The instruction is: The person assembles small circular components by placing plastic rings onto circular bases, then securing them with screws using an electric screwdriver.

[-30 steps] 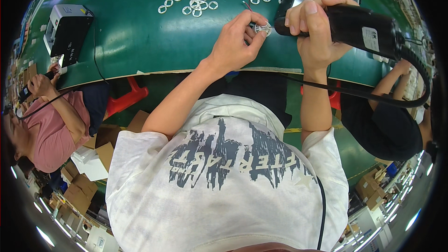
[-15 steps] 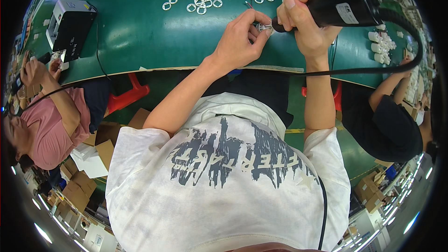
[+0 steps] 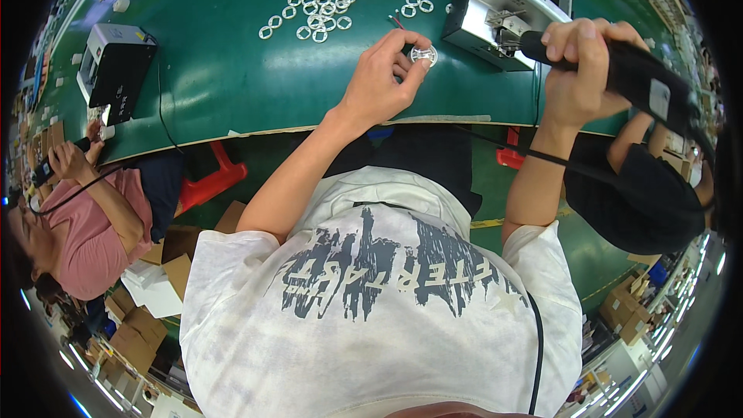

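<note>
My left hand (image 3: 385,76) pinches a small round white part (image 3: 422,55) between thumb and fingers above the green table. Thin red and dark wires (image 3: 398,23) show just beyond those fingers. In my right hand (image 3: 586,66) is a black electric screwdriver (image 3: 650,81), its grip wrapped by my fingers and its cable trailing off at the right. The screwdriver's front end points left, at the open front of a silver and black screw feeder (image 3: 484,19). Whether its bit touches the feeder I cannot tell.
Many white rings (image 3: 333,0) with square holes lie loose on the green table (image 3: 232,54). A second silver and black machine (image 3: 118,66) stands at the left, by a co-worker in pink (image 3: 101,217). Another person in black (image 3: 638,201) sits at the right. Red stools (image 3: 217,178) stand below.
My right hand has carried the screwdriver right, away from the round part to the screw feeder, which has come into fuller view. My left hand still holds the part, slightly further left.
</note>
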`<move>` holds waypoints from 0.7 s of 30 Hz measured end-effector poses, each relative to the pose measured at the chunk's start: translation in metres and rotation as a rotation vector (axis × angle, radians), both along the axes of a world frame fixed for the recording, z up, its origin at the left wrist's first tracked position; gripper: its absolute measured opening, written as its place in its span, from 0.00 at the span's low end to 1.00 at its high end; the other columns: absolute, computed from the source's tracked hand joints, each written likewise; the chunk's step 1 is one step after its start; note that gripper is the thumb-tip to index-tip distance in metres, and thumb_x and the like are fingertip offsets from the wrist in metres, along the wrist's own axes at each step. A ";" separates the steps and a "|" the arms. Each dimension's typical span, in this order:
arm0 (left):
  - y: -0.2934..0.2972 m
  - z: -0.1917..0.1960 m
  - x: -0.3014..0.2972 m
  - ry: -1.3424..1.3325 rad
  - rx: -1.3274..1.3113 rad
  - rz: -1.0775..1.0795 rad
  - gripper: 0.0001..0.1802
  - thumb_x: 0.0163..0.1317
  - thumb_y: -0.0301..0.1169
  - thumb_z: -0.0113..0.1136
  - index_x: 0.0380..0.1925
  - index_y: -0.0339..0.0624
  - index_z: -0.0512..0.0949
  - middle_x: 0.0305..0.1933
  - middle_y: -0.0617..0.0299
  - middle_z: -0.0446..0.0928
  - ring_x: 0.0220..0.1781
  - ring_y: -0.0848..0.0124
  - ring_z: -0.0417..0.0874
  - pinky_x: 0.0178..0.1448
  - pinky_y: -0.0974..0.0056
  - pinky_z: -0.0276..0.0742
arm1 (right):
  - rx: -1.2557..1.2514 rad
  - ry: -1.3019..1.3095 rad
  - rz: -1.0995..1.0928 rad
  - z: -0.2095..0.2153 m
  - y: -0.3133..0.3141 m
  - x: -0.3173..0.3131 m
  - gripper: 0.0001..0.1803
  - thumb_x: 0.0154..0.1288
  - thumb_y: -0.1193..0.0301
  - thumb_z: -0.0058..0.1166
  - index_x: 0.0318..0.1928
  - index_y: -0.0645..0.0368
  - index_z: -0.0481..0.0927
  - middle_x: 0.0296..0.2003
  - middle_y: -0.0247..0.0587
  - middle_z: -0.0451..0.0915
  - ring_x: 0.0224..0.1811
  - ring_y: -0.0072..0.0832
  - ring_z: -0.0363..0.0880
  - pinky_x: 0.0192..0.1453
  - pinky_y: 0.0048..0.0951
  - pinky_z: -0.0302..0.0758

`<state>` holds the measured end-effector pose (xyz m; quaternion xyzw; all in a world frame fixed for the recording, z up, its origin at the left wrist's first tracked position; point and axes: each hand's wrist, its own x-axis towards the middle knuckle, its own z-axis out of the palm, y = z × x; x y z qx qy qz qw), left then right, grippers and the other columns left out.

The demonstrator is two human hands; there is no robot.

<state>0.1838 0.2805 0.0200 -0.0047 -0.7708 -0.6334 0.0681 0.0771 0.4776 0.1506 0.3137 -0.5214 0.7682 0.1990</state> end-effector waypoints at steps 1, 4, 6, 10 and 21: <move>-0.002 -0.001 0.000 0.015 -0.004 0.015 0.12 0.75 0.23 0.66 0.55 0.34 0.80 0.48 0.53 0.88 0.36 0.72 0.92 0.39 0.69 0.87 | -0.005 0.002 0.000 -0.006 0.000 -0.006 0.13 0.73 0.86 0.60 0.52 0.65 0.73 0.29 0.43 0.78 0.20 0.28 0.77 0.27 0.35 0.80; -0.009 -0.004 0.005 0.017 0.001 0.058 0.13 0.74 0.23 0.66 0.56 0.35 0.81 0.47 0.55 0.87 0.36 0.73 0.92 0.40 0.68 0.87 | -0.008 -0.057 0.036 -0.018 -0.018 -0.012 0.09 0.73 0.86 0.60 0.49 0.69 0.76 0.27 0.41 0.77 0.19 0.28 0.76 0.26 0.34 0.78; -0.010 0.000 0.007 0.058 0.007 0.090 0.13 0.74 0.24 0.67 0.56 0.38 0.81 0.47 0.58 0.86 0.37 0.72 0.91 0.43 0.66 0.88 | 0.048 -0.102 0.153 -0.014 -0.015 -0.011 0.12 0.73 0.85 0.62 0.53 0.66 0.77 0.28 0.40 0.78 0.20 0.26 0.75 0.25 0.32 0.76; 0.004 -0.012 -0.002 0.227 -0.115 0.136 0.17 0.64 0.34 0.73 0.51 0.45 0.82 0.42 0.55 0.82 0.39 0.63 0.88 0.45 0.55 0.84 | 0.178 -0.353 0.209 -0.044 0.017 0.011 0.14 0.77 0.84 0.58 0.56 0.55 0.74 0.32 0.38 0.75 0.22 0.23 0.69 0.25 0.28 0.70; -0.002 -0.005 0.014 0.174 0.012 0.089 0.18 0.61 0.27 0.73 0.49 0.40 0.77 0.43 0.52 0.80 0.35 0.58 0.90 0.42 0.53 0.86 | 0.247 -0.246 0.269 -0.042 -0.036 0.030 0.09 0.77 0.80 0.57 0.50 0.63 0.71 0.24 0.36 0.66 0.21 0.24 0.62 0.29 0.30 0.65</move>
